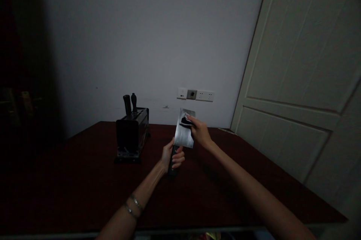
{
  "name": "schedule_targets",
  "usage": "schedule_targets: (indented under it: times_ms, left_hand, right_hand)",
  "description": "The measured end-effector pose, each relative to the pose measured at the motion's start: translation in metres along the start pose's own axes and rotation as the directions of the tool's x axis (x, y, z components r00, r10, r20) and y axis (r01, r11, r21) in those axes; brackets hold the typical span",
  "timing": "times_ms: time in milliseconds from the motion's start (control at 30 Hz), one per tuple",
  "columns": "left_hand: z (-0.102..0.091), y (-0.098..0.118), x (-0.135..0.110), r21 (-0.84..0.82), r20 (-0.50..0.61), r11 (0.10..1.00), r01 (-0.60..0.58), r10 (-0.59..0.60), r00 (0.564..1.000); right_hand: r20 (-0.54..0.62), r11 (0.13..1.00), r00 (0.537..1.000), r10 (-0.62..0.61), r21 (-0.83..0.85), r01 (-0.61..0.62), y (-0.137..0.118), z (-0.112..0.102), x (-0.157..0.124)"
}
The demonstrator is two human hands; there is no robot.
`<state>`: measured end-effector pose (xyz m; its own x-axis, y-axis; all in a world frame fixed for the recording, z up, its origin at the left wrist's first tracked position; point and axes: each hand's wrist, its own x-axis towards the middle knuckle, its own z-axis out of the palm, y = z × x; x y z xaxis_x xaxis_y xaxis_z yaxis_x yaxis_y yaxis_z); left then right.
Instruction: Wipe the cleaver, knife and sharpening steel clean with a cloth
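Steel cleaver (184,134) stood blade-up in the air over the table (84,180), above its middle and somewhat toward the far edge. The left hand (172,157) was wrapped tight round the dark handle, fingers (178,160) curled closed with no gap showing. The right hand (200,131) came in from the right side and pinched a small dark cloth (186,120) against the upper part of the blade, fingertips pressed narrow on it; the thumb was hidden behind the blade, so I cannot tell how it lay.

Two bracelets (134,206) sat on the left wrist. A black block (132,134) stood near the far edge, left of the cleaver and apart from it, with two dark handles sticking out of its top.

Dim light left the cloth's shape hard to make out, and the table's left side faded into shadow. Its near edge was cut off by the frame, as were both forearms. Sockets (195,94) sat on the wall behind; a pale door (304,63) filled the right.
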<state>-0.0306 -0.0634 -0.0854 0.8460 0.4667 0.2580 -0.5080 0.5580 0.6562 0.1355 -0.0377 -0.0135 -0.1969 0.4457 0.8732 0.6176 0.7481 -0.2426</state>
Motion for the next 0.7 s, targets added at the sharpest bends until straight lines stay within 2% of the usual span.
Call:
schedule_targets:
  times_ms: [67, 133, 267, 367, 433, 567, 633, 700]
  left_hand:
    - [0.000, 0.000, 0.000, -0.003, 0.003, 1.000, 0.005, -0.005, 1.000]
    - [0.000, 0.000, 0.000, -0.006, 0.001, 1.000, -0.006, 0.006, 1.000]
    - [-0.003, 0.001, -0.001, -0.002, 0.001, 0.997, -0.071, 0.071, 0.997]
    - [-0.003, 0.002, -0.001, 0.012, 0.026, 0.998, -0.067, 0.066, 0.997]
    - [-0.001, 0.001, 0.000, 0.013, 0.033, 0.999, -0.041, 0.040, 0.999]
    - [0.002, 0.001, 0.000, 0.016, 0.009, 1.000, -0.011, 0.011, 1.000]
    - [0.001, 0.002, -0.001, 0.023, -0.009, 1.000, -0.009, 0.010, 1.000]
    - [-0.002, 0.002, -0.001, 0.029, -0.029, 0.999, -0.028, 0.029, 0.999]
  right_hand:
    - [-0.033, 1.000, 0.999, 0.024, -0.016, -0.025, 0.004, 0.001, 0.006]
    - [-0.021, 1.000, 1.000, 0.013, -0.012, -0.013, -0.002, 0.006, -0.003]
    - [0.117, 0.993, 0.987, -0.106, 0.054, 0.101, -0.031, 0.016, -0.039]
    - [0.186, 0.985, 0.969, -0.163, 0.085, 0.149, -0.039, 0.013, -0.043]
    - [0.163, 0.988, 0.975, -0.151, 0.067, 0.142, -0.032, 0.008, -0.031]
    - [0.045, 0.998, 0.997, -0.068, 0.009, 0.068, -0.014, 0.008, -0.004]
    - [0.001, 0.999, 0.999, -0.042, -0.005, 0.042, -0.014, 0.014, -0.005]
    - [-0.006, 0.999, 0.999, -0.043, 0.000, 0.043, -0.023, 0.021, -0.017]
